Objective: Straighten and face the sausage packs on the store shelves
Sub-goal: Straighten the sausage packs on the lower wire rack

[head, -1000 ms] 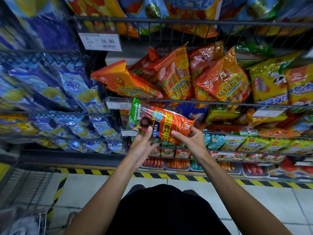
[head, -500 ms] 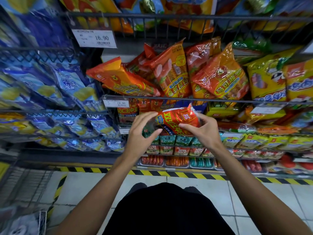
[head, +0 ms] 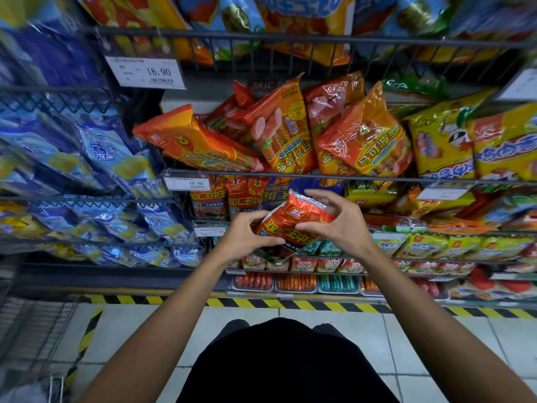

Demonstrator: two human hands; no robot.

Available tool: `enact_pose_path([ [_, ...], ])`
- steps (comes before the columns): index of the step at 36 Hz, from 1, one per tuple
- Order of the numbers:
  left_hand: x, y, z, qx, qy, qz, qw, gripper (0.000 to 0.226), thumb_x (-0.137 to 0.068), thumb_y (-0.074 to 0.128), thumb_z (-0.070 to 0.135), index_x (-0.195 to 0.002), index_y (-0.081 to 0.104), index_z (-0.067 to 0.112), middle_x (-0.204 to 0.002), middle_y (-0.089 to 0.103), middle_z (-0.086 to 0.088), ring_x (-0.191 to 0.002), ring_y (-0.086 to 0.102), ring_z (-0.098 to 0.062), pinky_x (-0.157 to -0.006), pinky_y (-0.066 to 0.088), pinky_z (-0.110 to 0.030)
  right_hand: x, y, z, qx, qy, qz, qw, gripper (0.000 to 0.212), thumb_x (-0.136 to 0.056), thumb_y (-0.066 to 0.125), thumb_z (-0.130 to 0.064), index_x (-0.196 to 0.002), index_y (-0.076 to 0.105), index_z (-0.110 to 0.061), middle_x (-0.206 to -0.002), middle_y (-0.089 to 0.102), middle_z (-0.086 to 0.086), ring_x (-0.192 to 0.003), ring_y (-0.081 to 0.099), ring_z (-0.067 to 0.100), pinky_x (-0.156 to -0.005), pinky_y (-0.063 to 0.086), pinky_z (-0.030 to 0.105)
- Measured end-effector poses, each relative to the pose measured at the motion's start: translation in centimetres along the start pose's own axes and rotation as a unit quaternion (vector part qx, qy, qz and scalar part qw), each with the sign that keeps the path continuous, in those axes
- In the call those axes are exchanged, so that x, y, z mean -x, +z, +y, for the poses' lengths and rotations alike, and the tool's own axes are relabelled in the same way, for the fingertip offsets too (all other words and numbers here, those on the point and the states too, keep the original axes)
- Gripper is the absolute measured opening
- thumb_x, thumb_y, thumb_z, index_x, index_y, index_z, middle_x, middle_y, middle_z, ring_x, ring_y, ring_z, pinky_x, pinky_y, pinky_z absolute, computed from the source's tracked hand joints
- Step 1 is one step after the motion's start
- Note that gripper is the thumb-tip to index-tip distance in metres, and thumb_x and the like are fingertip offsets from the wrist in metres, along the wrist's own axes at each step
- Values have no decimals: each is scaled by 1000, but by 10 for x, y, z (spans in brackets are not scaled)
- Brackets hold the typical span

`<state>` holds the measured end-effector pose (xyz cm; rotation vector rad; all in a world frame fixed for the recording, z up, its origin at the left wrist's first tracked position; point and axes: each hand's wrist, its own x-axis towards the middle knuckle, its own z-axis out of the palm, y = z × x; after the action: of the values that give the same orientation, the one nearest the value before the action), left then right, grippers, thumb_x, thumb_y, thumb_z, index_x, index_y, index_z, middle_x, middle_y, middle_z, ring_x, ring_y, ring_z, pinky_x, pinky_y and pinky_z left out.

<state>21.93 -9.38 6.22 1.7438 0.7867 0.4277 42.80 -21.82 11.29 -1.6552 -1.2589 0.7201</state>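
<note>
Held pack: a red sausage pack point(head: 293, 221) sits between both hands in front of the shelves, tilted, its clear sealed top edge up and to the right, its lower end down and to the left.
Left hand point(head: 247, 238): fingers point(head: 255, 218) clamped on the pack's left and lower edge, thumb underneath.
Right hand point(head: 341, 221): fingers point(head: 322, 196) curled over the pack's upper right edge, thumb pressed on its face.
Shelf row behind: upright red packs point(head: 207, 197) stand just behind a wire rail point(head: 436, 181), left of the held pack; a price tag point(head: 186, 183) hangs on the rail's left end.
Upper shelf: orange packs point(head: 366, 135) lean at mixed angles, one orange pack point(head: 191, 144) lying nearly flat with its corner jutting left over the rail.
Left bay: blue bags point(head: 110, 152), blurred.
Lower tiers: small green and yellow packs point(head: 421, 245) crowd the rail edges below the hands.
Open room: the hands hang clear of the rails; the tiled floor point(head: 139, 324) lies below, edged by a yellow-and-black stripe point(head: 290, 303) along the shelf base.
</note>
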Motion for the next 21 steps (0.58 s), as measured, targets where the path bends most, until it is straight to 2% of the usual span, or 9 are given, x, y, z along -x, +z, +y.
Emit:
enact_pose_path([
  [2,1,4,-2,23,-3,32,999,54,-73,92,24,-122,73,13,-115,77,3,-110,71,-12,-94,58,-36,-3,-1,1,-27,-1,3,1000,77,-72,92,-20,-141,57,-25,-106,61,-26,-92,62,-21,-74,52,8],
  [4,2,7,-4,40,-9,54,998,53,-71,93,26,-118,75,12,-111,78,2,-107,72,-16,-93,58,-39,-4,-1,4,-82,12,11,997,83,-74,90,-21,-146,50,-27,-111,68,-17,-102,69,-4,-83,58,20],
  [6,3,10,-4,60,-18,78,995,46,-71,93,20,-113,76,13,-107,79,4,-104,73,-13,-91,59,-32,-3,0,10,-135,30,32,990,84,-75,87,-25,-149,46,-30,-126,67,-12,-116,67,9,-94,58,32],
  [9,5,14,-6,101,-23,114,988,39,-72,91,10,-107,76,18,-98,79,14,-97,73,-2,-79,54,-13,0,5,22,-157,48,12,986,87,-78,82,-19,-152,38,-28,-136,63,1,-124,63,12,-100,53,28],
  [13,5,15,-4,121,-21,133,983,43,-72,91,14,-110,74,23,-102,78,12,-99,72,-4,-81,54,-15,1,19,23,-85,57,-77,992,65,-86,78,-19,-144,50,-23,-134,65,-6,-123,63,8,-104,52,32],
  [16,3,12,-1,118,-14,114,986,43,-74,89,7,-110,72,23,-99,78,18,-98,72,0,-80,54,-14,-1,23,20,-63,34,-50,996,53,-87,76,-23,-136,60,-10,-116,72,-13,-114,68,10,-101,55,39],
  [18,1,5,2,119,-12,102,988,42,-77,87,5,-111,71,24,-100,77,21,-100,70,3,-81,53,-12,-4,23,20,-53,11,-27,998,49,-87,76,-19,-132,63,-4,-101,72,-22,-106,69,5,-99,56,38],
  [19,1,1,1,113,-9,93,989,43,-78,86,7,-114,71,24,-105,76,20,-104,69,2,-85,52,-13,-6,24,19,-48,6,-15,999,48,-87,77,-17,-132,64,-3,-104,73,-21,-107,69,6,-99,56,37],
  [21,-1,-7,3,89,3,80,993,46,-79,86,13,-121,71,22,-116,75,16,-115,66,-2,-95,52,-19,-10,24,20,-47,-5,7,999,51,-86,80,-14,-133,64,-4,-122,73,-6,-116,68,10,-102,55,35],
])
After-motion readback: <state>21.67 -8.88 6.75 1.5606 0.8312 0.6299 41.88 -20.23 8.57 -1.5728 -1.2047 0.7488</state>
